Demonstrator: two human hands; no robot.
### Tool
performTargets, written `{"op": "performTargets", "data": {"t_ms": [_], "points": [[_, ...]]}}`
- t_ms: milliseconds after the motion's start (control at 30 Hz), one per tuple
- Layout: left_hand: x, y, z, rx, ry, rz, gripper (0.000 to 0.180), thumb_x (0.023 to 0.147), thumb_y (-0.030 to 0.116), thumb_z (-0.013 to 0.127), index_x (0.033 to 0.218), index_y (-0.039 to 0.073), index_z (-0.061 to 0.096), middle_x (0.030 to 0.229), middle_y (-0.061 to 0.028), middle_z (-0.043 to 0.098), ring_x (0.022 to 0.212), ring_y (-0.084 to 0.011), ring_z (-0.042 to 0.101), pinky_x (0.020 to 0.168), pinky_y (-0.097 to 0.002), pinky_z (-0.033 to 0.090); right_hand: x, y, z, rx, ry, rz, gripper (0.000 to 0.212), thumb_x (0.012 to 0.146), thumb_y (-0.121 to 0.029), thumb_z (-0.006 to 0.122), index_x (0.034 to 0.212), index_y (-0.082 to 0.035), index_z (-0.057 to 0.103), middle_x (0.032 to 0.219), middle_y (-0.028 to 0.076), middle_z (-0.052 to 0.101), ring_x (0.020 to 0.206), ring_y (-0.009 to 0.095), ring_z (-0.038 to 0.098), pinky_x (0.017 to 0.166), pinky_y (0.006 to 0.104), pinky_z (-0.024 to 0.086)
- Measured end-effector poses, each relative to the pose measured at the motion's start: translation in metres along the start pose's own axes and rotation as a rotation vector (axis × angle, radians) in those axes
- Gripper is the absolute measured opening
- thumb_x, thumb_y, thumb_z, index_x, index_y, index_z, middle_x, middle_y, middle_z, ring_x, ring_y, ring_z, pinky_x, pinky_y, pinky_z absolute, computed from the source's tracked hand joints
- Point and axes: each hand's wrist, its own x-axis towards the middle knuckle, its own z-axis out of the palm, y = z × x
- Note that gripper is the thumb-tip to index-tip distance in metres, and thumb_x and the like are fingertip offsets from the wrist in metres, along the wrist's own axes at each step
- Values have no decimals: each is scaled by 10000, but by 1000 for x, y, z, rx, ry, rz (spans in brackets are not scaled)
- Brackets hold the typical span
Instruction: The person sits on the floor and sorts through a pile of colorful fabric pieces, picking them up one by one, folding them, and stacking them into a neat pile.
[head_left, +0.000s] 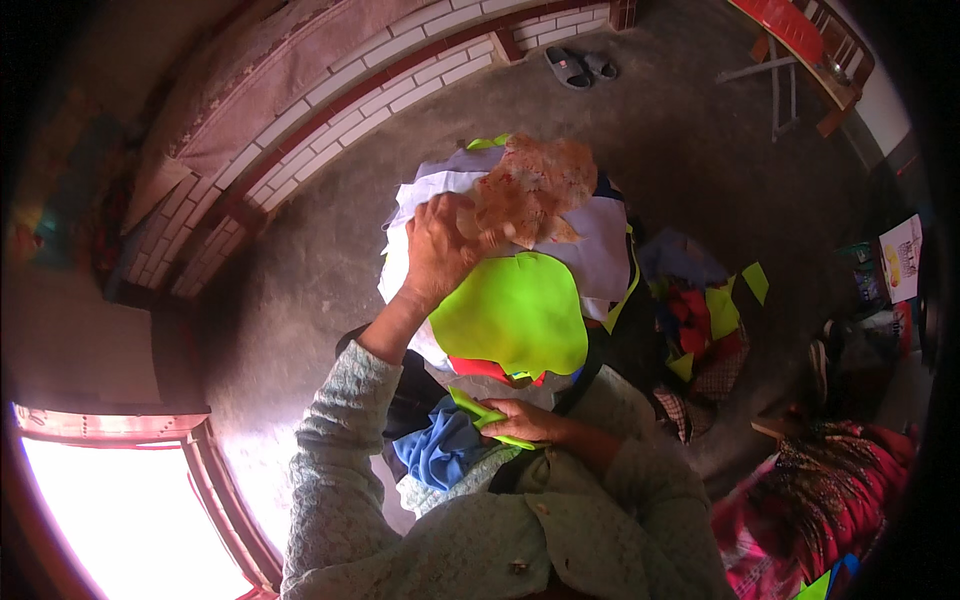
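A stack of cut cloth pieces lies in front of me, with white cloth [440, 188] and a rounded neon yellow-green piece [520, 310] on top. My left hand [438, 245] is over the stack's left side, its fingers closed at the edge of a thin brown patterned piece [540, 180]. That piece has an irregular outline and is smeared by motion. At my lap, my right hand [522, 421] grips a folded neon yellow-green cloth piece [470, 405]. Crumpled blue cloth [440, 445] lies beside it on my lap.
Loose scraps in neon, red and check [700, 325] lie on the floor at the right. Beyond them is pink patterned cloth [810, 490]. Grey slippers [582, 68] sit at the far side, near a white-brick ledge [400, 95]. A red-topped folding stand [785, 40] is at the far right.
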Motion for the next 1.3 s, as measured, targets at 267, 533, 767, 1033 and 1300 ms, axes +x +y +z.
{"op": "performTargets", "data": {"t_ms": [267, 533, 767, 1033, 1300], "points": [[0, -5, 5, 23, -22, 78, 405, 680, 288, 782, 998, 80, 641, 1140, -106, 572, 1068, -289, 505, 926, -429, 365, 1, 1, -2, 8, 11, 23, 472, 874, -183, 612, 1289, -24, 451, 973, 61, 624, 857, 106, 582, 731, 248, 460], [29, 1, -1, -436, -5, -70, 198, 816, 139, 651, 949, -6, 636, 968, -163, 661, 812, -276, 662, 712, -329, 513, -2, -8, -2, 0, 25, 47, 402, 876, -234, 625, 1208, -41, 507, 918, 34, 627, 794, 87, 550, 686, 233, 441], [57, 31, -12, -921, -113, -319, 255, 910, 148, 503, 1066, -53, 492, 869, -155, 644, 672, -220, 664, 533, -286, 528, -1, -2, -5, -17, 22, 34, 396, 885, -213, 613, 1219, -31, 502, 926, 38, 625, 814, 86, 551, 715, 236, 447], [65, 42, -33, -915, -95, -372, 276, 869, 114, 532, 1071, -58, 455, 793, -147, 642, 609, -215, 651, 505, -295, 522, 4, 10, -7, -23, 31, -16, 384, 879, -199, 617, 1206, -30, 505, 950, 45, 632, 807, 88, 559, 711, 237, 450], [33, 37, -46, -1427, -254, -554, 258, 909, 80, 492, 1141, -30, 458, 832, -127, 611, 554, -165, 586, 533, -303, 539, 0, 4, -6, -24, 89, -26, 398, 855, -214, 645, 1175, -8, 527, 945, 73, 633, 835, 121, 592, 723, 260, 468]]}}
